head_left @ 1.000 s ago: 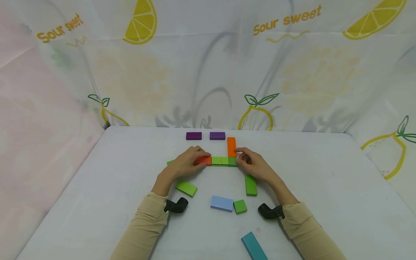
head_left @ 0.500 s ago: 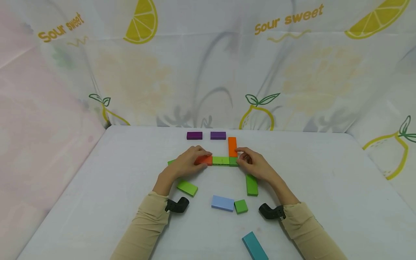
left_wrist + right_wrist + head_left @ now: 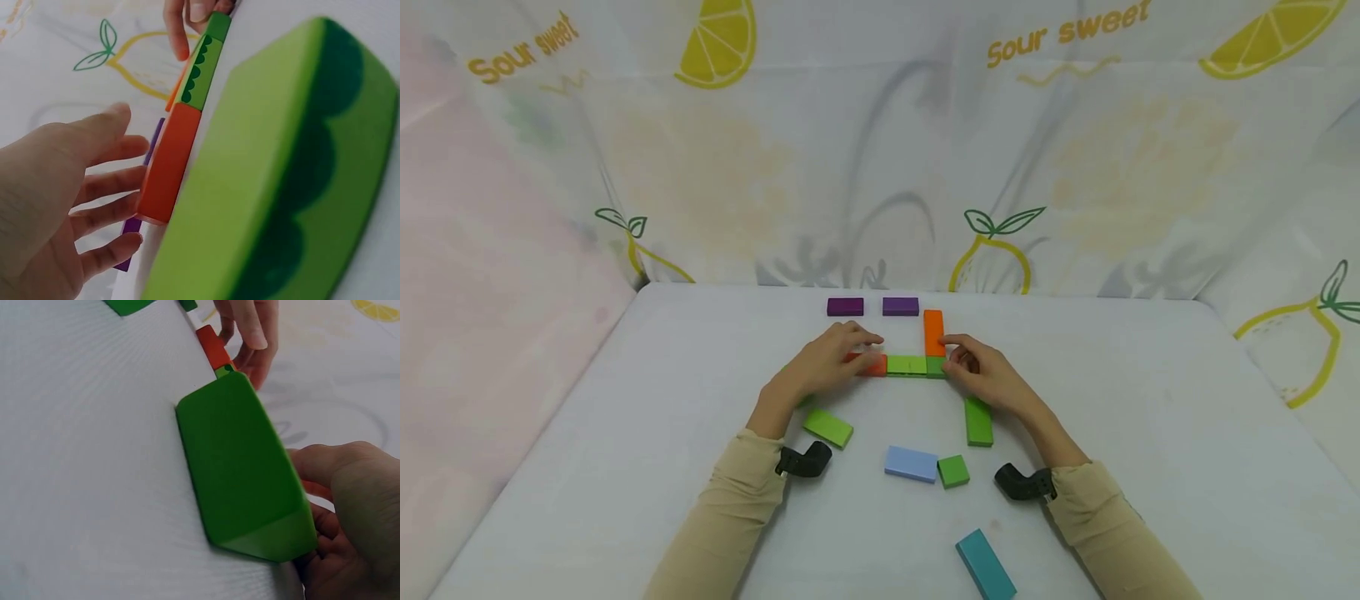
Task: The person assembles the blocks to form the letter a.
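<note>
Light green block (image 3: 907,367) sits mid-row; red block (image 3: 876,369) butts its left end, left hand (image 3: 822,358) there with fingers apart; green block (image 3: 935,367) at its right end, right hand (image 3: 992,379) alongside; can't tell if that one's pinching anything

The words "Sour sweet" (image 3: 523,48) stand in orange letters on the white cloth (image 3: 827,92) behind the worktop (image 3: 625,467), towards the left. The same "Sour sweet" is printed again further right on that cloth, also slanting upward to the right.
</note>
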Demonstrator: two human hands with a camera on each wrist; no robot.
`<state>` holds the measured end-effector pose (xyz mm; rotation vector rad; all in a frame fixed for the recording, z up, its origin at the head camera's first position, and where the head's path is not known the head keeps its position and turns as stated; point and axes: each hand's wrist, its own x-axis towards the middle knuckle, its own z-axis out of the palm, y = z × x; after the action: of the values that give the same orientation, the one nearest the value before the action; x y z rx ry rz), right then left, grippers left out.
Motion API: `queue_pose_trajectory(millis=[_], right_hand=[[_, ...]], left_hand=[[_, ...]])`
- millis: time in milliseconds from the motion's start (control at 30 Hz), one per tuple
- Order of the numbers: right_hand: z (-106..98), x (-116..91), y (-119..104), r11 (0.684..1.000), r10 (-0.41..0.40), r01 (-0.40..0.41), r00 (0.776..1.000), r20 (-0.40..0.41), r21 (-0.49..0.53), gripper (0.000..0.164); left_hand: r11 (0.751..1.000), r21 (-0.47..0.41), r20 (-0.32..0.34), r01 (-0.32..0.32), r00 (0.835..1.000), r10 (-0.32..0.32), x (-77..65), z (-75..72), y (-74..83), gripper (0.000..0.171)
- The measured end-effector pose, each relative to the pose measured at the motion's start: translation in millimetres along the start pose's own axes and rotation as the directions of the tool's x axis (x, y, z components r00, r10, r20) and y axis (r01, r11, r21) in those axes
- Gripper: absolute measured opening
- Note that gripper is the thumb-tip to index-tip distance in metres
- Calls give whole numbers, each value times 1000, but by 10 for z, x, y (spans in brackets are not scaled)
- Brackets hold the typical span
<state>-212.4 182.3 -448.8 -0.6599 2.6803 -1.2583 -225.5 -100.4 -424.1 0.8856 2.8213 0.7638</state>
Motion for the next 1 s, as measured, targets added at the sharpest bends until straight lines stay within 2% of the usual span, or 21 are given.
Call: queue_pose_trajectory(millis=[133,233,400,500,633,800,1000], right_hand=[[-5,10,2,1000,-4,4,1000,6,1,38],[-7,13,5,1000,1,-1,1000,11,2,39],[-3,9,8,1000,12,-12,1000,5,0,38],[11,6,16,1000,12,-12,1000,5,-4,38],[18,-1,21,1000,10,-10,1000,12,0,38],[18,-11,13,1000,21,-21,1000,16,9,38],[14,4,6,1000,23,-23,1000,11,2,38]], left_hand=[[999,38,-61,-11,998,14,33,-41,1,33],[998,53,-130,-21,991,27,69,-47,-3,31],[999,42,-266,-18,964,29,167,-45,16,28],[1000,4,-309,6,951,-5,228,-61,50,27],[998,-52,-308,25,951,-40,303,-74,86,27],[994,-105,-276,6,960,-35,399,-52,102,27],[994,-108,-241,13,970,-39,530,-20,115,28]])
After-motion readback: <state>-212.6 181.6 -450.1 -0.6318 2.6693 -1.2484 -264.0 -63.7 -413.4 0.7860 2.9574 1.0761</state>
